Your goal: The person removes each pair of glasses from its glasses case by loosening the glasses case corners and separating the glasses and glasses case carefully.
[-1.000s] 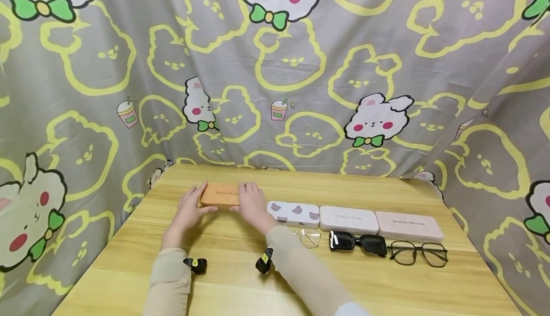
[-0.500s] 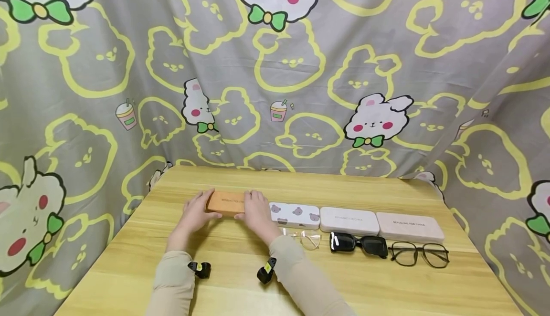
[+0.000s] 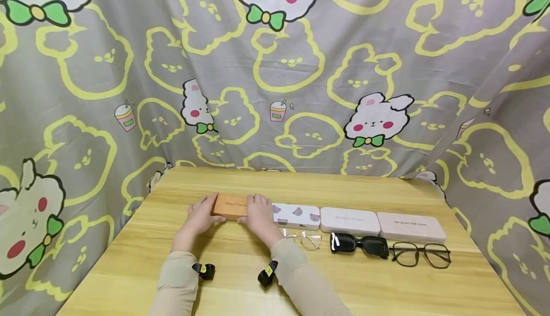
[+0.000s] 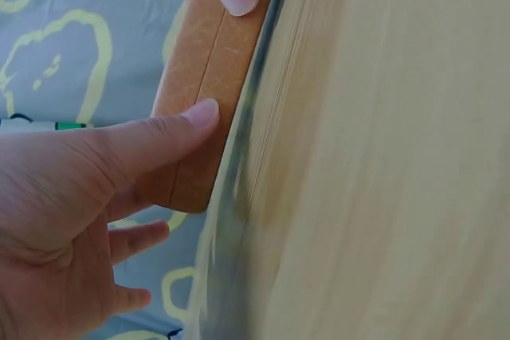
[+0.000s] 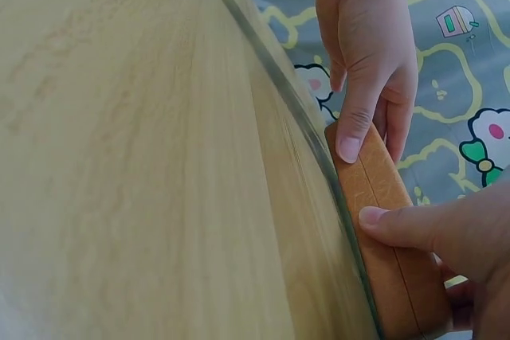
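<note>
In the head view, an orange glasses case (image 3: 229, 205) with lettering lies lengthwise at the left end of a row of cases. My left hand (image 3: 199, 219) grips its left end, thumb on the near side. At the right end my right hand (image 3: 263, 219) holds it the same way, covering that corner. The left wrist view has the case (image 4: 209, 77) with both thumbs on its seamed side. A bear-print glasses case (image 3: 297, 216) sits just right of my right hand. In the right wrist view the lid seam of the orange case (image 5: 390, 248) looks closed.
Right of the bear-print case stand a white case (image 3: 350, 221) and a pale pink case (image 3: 410, 227). In front lie thin clear glasses (image 3: 311, 236), black sunglasses (image 3: 341, 242) and black-framed glasses (image 3: 416, 254). A patterned curtain (image 3: 301, 87) hangs behind the wooden table (image 3: 240, 278).
Both hands have brought the orange glasses case nearer and to the right, up beside the bear-print case. The other cases and the glasses have kept their places.
</note>
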Demonstrator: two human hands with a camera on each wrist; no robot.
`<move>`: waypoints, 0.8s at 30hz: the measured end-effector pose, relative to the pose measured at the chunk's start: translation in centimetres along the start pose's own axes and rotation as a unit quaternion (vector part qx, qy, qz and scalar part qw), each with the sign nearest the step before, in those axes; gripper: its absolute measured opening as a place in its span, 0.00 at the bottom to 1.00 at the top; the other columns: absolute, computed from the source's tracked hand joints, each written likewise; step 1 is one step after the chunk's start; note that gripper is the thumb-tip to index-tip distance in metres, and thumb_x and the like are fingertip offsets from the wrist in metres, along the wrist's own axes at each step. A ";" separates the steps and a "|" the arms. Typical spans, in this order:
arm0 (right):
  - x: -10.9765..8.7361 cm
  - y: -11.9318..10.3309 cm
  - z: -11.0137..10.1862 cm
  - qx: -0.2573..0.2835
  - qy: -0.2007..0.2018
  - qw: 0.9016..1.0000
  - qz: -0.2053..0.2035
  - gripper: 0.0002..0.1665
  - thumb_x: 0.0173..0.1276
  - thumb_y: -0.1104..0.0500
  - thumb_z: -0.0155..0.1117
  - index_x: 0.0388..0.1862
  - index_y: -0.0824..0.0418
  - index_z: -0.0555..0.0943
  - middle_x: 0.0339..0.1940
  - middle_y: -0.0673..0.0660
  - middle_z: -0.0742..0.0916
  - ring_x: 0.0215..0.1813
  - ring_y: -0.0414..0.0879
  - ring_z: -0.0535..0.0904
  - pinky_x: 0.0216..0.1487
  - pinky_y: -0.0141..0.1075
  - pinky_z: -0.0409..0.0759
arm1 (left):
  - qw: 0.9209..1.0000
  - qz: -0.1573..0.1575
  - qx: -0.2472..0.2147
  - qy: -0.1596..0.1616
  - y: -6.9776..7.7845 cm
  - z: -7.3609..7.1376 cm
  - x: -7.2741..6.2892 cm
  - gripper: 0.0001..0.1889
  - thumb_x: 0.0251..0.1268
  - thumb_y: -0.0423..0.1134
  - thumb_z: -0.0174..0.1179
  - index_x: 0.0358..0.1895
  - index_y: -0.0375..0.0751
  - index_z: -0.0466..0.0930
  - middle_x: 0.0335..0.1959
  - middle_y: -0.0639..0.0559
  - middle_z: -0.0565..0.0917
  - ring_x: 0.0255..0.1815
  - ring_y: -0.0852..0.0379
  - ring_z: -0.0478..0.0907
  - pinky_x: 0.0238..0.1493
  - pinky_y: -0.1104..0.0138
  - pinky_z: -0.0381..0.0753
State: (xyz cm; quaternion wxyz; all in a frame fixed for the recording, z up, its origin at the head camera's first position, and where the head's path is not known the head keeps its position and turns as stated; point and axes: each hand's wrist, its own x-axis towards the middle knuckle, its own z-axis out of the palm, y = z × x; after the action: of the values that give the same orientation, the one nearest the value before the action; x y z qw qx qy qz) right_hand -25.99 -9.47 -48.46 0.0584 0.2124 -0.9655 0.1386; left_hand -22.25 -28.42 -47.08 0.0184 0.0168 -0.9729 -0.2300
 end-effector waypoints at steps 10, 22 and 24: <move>-0.5 0.2 -0.1 0.009 0.000 1.000 0.003 0.50 0.51 0.36 0.73 0.67 0.62 0.71 0.60 0.60 0.79 0.65 0.56 0.72 0.74 0.52 0.63 | 1.000 -0.012 0.005 -0.015 0.7 0.3 -0.1 0.44 0.58 0.42 0.69 0.75 0.34 0.55 0.71 0.32 0.66 0.75 0.30 0.54 0.70 0.29 0.42; -0.7 0.3 -0.2 0.013 -0.004 1.000 0.013 0.50 0.52 0.37 0.73 0.67 0.63 0.71 0.60 0.61 0.79 0.66 0.56 0.71 0.75 0.51 0.62 | 0.999 -0.016 0.003 -0.030 0.9 0.7 -0.1 0.45 0.60 0.44 0.68 0.76 0.36 0.53 0.71 0.33 0.66 0.74 0.30 0.56 0.69 0.28 0.43; -0.7 0.3 -0.2 0.014 -0.004 1.000 0.014 0.49 0.52 0.37 0.74 0.66 0.63 0.71 0.60 0.61 0.79 0.65 0.56 0.71 0.75 0.52 0.62 | 0.999 -0.016 0.003 -0.031 0.9 0.7 0.0 0.45 0.60 0.44 0.68 0.76 0.36 0.53 0.72 0.33 0.66 0.74 0.30 0.56 0.69 0.28 0.44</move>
State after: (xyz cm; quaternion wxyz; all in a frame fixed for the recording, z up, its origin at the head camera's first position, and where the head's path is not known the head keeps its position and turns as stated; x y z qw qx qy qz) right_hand -25.51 -8.85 -48.46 0.0493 0.2002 -0.9666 0.1520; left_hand -22.29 -27.30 -47.31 -0.0157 0.0251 -0.9732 -0.2279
